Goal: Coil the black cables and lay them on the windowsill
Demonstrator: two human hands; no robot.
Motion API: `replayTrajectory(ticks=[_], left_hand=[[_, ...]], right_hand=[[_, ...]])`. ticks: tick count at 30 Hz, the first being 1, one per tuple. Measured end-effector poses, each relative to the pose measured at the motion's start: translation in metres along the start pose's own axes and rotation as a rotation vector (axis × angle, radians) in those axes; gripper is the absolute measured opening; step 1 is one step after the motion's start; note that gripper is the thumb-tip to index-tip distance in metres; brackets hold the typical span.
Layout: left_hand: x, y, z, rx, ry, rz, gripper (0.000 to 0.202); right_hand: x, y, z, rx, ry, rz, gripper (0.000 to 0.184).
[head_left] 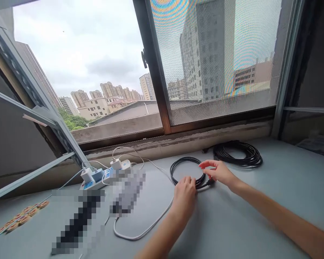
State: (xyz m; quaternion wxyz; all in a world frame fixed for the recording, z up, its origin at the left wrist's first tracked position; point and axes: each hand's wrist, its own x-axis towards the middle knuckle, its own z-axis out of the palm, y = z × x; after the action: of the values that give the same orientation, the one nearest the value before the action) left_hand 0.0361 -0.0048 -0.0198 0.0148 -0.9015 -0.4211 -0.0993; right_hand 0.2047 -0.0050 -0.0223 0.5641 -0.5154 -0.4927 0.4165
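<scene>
A small coil of black cable (187, 159) lies on the grey tabletop (232, 223). My left hand (185, 192) is closed over the near edge of this coil, its fingers bent round the strands. Just to the right, my right hand (218, 172) has thumb and forefinger apart beside the coil. Below those fingertips sits the dark connector (210, 182) at one end of the cable. Part of the coil's near side is hidden behind my left hand.
A larger black cable coil (255, 156) rests at the back right. On the left stand a power strip (97, 183) with plugged-in chargers, and blurred-out items. A white cable (132, 238) loops across the table towards my left wrist. Behind is a window (164, 122).
</scene>
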Motion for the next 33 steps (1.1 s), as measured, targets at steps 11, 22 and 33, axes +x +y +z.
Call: replayTrajectory(ticks=[11,22,33], left_hand=[[0.006,-0.017,0.008,0.058,0.183,-0.037,0.027],[-0.007,0.008,0.011,-0.017,0.259,-0.062,0.014],[-0.009,0.014,0.012,-0.090,0.095,-0.027,0.027]], right_hand=[[-0.022,0.003,0.023,0.281,-0.145,0.214,0.035],[-0.024,-0.003,0.019,0.999,-0.121,0.381,0.016],[-0.028,-0.014,0.014,1.456,-0.034,0.609,0.016]])
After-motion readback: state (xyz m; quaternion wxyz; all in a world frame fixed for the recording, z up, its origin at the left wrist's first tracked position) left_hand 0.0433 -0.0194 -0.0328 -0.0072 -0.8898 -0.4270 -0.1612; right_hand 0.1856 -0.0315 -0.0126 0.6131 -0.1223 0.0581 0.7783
